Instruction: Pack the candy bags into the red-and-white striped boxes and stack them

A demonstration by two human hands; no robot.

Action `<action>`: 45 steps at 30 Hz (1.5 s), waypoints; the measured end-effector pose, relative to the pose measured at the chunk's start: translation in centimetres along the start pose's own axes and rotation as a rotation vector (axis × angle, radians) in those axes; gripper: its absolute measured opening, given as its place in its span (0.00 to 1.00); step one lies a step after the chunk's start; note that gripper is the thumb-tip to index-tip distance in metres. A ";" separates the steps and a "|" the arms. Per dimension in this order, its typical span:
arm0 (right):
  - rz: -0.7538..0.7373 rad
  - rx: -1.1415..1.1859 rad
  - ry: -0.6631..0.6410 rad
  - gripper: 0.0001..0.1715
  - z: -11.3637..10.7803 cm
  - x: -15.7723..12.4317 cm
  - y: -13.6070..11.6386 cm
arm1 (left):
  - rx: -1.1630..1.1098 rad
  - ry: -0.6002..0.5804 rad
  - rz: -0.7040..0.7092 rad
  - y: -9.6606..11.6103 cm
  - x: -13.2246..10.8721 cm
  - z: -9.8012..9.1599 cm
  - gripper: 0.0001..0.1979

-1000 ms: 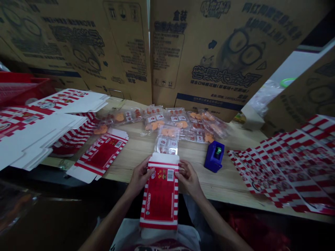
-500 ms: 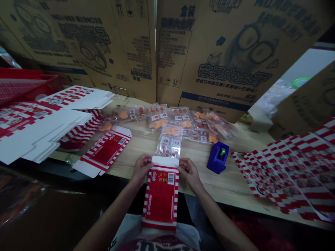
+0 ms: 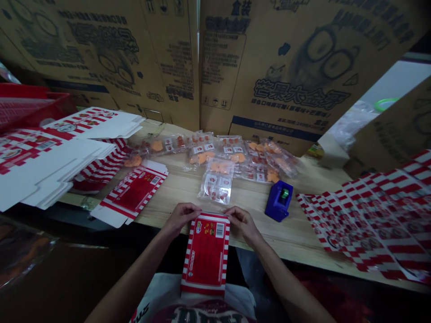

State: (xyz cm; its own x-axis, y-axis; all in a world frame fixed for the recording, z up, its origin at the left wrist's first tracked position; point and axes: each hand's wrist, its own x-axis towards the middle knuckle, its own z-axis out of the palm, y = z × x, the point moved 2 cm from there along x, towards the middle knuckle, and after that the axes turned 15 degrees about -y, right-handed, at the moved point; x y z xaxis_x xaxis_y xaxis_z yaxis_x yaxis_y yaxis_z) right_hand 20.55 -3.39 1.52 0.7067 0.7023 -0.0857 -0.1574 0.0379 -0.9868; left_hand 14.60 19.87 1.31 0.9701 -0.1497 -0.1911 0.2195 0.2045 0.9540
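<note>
A red box with striped edges (image 3: 206, 253) stands tilted between my body and the table edge, its printed face and barcode towards me. At its top left corner, my left hand (image 3: 181, 219) pinches the top edge with thumb and fingers. My right hand (image 3: 241, 220) grips the same edge at the top right corner. The box's white top flap is folded out of sight, leaving only a thin edge between the hands. Just beyond the box, a clear packet (image 3: 217, 181) with orange pieces and small printed sachets lies on the table.
Several more clear packets (image 3: 235, 152) lie in a row behind. A blue tape dispenser (image 3: 279, 201) stands right. To the left are a flattened box (image 3: 133, 193), stacked white cartons (image 3: 43, 168) and a red basket (image 3: 57, 110). Striped sheets (image 3: 377, 224) fill the right; large cardboard boxes (image 3: 262, 58) back the table.
The white flap at the top of the box stood up before and is now folded over. Both hands have shifted slightly inward along that edge.
</note>
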 end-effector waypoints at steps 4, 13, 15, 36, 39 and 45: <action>-0.017 -0.089 -0.005 0.17 0.4 -0.3 -0.2 | 0.146 -0.015 0.023 0.6 -0.3 0.2 0.12; 0.028 -0.390 0.030 0.13 0.2 0.1 -0.4 | 0.871 -0.053 0.121 2.9 -1.0 0.6 0.08; 0.051 -0.399 0.020 0.11 -0.1 0.5 -1.2 | 0.937 -0.065 0.120 3.6 -0.8 0.8 0.10; -0.189 -0.359 0.073 0.07 1.7 -2.2 0.1 | 0.916 -0.077 0.239 1.9 -1.8 1.0 0.12; -0.264 -0.424 0.358 0.14 -0.9 -3.6 -0.1 | 0.818 -0.071 0.281 1.3 -1.6 0.1 0.10; -0.158 -0.456 1.147 0.19 -10.2 -6.8 -0.6 | 0.709 -0.112 0.251 0.7 -0.9 -0.5 0.12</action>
State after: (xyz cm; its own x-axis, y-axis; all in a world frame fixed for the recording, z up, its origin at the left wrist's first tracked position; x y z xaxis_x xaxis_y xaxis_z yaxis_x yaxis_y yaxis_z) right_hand 22.83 -15.41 1.27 0.9266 -0.3221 0.1942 0.0759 -0.3456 -0.9353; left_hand 13.89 20.59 2.02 0.9576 -0.2855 0.0394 -0.1618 -0.4194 0.8933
